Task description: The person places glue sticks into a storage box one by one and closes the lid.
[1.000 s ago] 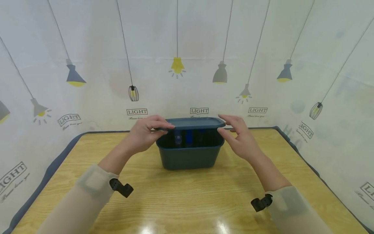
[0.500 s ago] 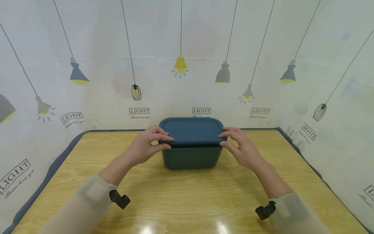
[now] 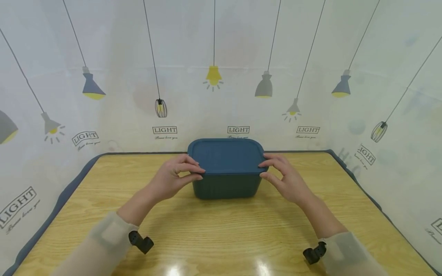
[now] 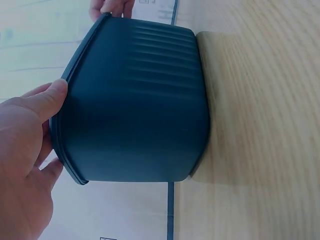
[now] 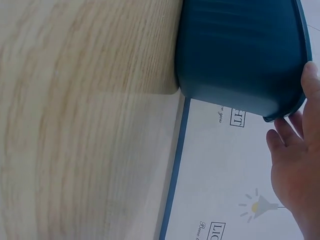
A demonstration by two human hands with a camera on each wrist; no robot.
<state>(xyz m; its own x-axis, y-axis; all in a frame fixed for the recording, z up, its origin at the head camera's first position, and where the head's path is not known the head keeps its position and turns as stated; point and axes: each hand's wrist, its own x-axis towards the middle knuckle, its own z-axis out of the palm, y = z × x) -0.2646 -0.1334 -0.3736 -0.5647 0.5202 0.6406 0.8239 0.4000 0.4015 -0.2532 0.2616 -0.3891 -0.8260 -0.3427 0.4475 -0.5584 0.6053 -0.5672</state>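
Note:
A dark blue-green plastic storage box point(image 3: 226, 188) stands on the table with its blue lid point(image 3: 226, 155) lying flat over the opening. My left hand point(image 3: 172, 177) pinches the lid's front left corner, fingertips on top and thumb at the front rim. At the front right corner my right hand point(image 3: 289, 178) holds the lid in a similar way. In the left wrist view, the left thumb point(image 4: 54, 95) rests against the rim of the box point(image 4: 135, 105). The right wrist view has the right hand point(image 5: 300, 150) at the rim too. What the box contains is hidden under the lid.
The box stands near the far edge of the wooden table point(image 3: 221, 230). A pale cloth point(image 3: 186, 57) printed with lamps surrounds the table at the back and both sides. Each forearm bears a small black wrist camera point(image 3: 141, 241).
Both hands have brought the lid's raised front edge down onto the box, covering the opening and the blue things seen inside earlier. The box has stayed in place.

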